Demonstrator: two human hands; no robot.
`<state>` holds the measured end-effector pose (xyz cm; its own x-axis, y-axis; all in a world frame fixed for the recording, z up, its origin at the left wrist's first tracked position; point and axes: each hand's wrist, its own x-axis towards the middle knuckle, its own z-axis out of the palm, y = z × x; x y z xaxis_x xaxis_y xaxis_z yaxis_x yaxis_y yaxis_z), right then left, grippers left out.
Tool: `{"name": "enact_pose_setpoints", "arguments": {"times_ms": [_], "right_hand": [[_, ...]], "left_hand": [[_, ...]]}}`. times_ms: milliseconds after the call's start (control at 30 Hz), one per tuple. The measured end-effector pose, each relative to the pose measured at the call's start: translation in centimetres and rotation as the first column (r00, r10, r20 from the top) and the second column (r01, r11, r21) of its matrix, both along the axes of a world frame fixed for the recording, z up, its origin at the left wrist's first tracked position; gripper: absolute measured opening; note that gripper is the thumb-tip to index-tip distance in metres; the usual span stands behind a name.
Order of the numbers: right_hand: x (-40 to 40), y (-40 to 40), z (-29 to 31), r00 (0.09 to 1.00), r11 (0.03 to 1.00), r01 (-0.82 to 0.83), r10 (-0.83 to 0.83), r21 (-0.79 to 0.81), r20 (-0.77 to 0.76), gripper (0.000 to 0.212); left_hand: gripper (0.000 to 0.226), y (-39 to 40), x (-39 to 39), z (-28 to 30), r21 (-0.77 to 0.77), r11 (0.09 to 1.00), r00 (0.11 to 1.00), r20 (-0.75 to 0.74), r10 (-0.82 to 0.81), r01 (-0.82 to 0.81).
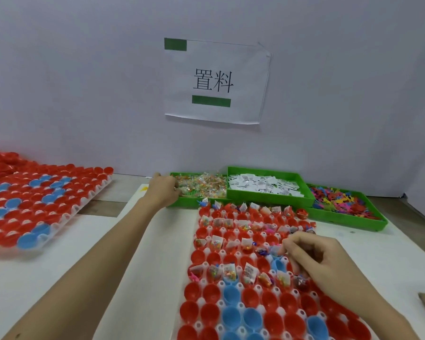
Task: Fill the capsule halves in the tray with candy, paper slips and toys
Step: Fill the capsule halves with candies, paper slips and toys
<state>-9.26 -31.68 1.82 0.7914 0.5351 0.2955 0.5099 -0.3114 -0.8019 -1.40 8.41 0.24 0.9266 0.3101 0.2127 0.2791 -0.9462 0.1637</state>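
Note:
A white tray [221, 304] of red and blue capsule halves lies in front of me. Its far rows hold candy packets, paper slips and small toys; its near rows are empty. My left hand [163, 190] reaches into the left green bin of wrapped candy [203, 186], fingers curled at the candy. My right hand [314, 257] hovers over the tray's right side with fingers curled; something small seems pinched at the fingertips, but I cannot make it out. A red wrapped candy [302, 283] lies under that hand.
A green bin of paper slips [265, 186] sits behind the tray, and a green bin of coloured plastic toys [341, 202] to its right. A second tray of red and blue halves [35, 204] lies at far left. A paper sign [216, 81] hangs on the wall.

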Motion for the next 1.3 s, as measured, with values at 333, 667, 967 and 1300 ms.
{"name": "enact_pose_setpoints", "arguments": {"times_ms": [333,667,967,1300], "right_hand": [[0.3,-0.8,0.0,0.998,0.997,0.053,-0.051,0.057,-0.04,0.024],[0.4,-0.7,0.4,0.995,0.995,0.056,-0.049,0.08,-0.083,0.025],[8.7,4.0,3.6,0.969,0.964,0.191,-0.154,-0.187,0.195,0.013],[18.0,9.7,3.1,0.938,0.727,0.334,-0.198,-0.6,0.283,0.024]], "left_hand": [[0.016,-1.6,-0.3,0.9,-0.106,0.993,0.992,0.122,-0.038,0.051],[0.004,-6.3,-5.8,1.1,-0.069,0.968,0.842,0.511,-0.174,0.241],[0.013,-12.1,-13.3,-1.0,-0.659,0.571,0.795,0.607,0.018,0.49],[0.019,-12.0,-14.2,-1.4,-0.685,0.505,0.8,0.6,-0.018,0.525]]}}
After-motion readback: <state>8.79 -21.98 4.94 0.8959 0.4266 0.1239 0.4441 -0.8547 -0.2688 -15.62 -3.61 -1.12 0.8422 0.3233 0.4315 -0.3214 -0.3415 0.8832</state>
